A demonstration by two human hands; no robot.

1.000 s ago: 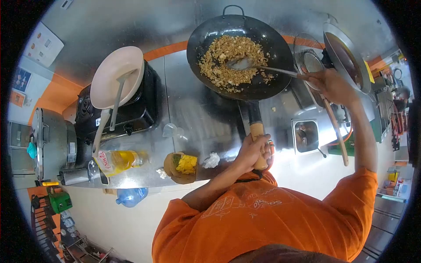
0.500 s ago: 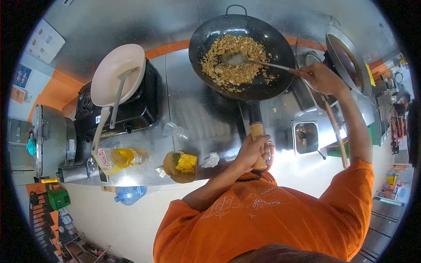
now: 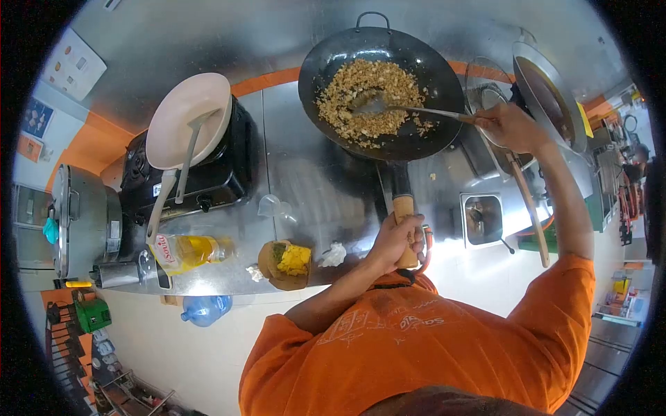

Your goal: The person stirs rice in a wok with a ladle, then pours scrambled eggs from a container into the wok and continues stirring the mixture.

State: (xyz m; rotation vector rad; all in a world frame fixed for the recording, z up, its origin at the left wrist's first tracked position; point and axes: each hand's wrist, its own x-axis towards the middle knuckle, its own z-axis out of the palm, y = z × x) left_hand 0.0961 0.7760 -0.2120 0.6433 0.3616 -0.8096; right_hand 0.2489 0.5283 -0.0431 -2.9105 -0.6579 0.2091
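Observation:
My left hand (image 3: 399, 243) is wrapped round the wooden handle (image 3: 404, 206) of a large black wok (image 3: 444, 83). In the wok lies a loose layer of browned, crumbly, rice-like food (image 3: 374, 74). My right hand (image 3: 512, 127) grips the end of a long metal ladle (image 3: 430, 111), held from the wok's right side. The ladle's head rests down in the middle of the food, which partly covers it.
To the left, a pale pan (image 3: 182, 104) with a grey spatula (image 3: 189, 149) stands on a black stove (image 3: 232, 173). An oil bottle (image 3: 194, 252), a bowl with yellow food (image 3: 295, 260) and crumpled white paper (image 3: 334, 254) line the counter's front. A strainer (image 3: 524, 182) and large pan (image 3: 544, 90) are at right.
The ladle's head has shifted slightly down within the food, and its shaft lies flatter. My right hand stays on its handle; my left hand keeps holding the wok handle.

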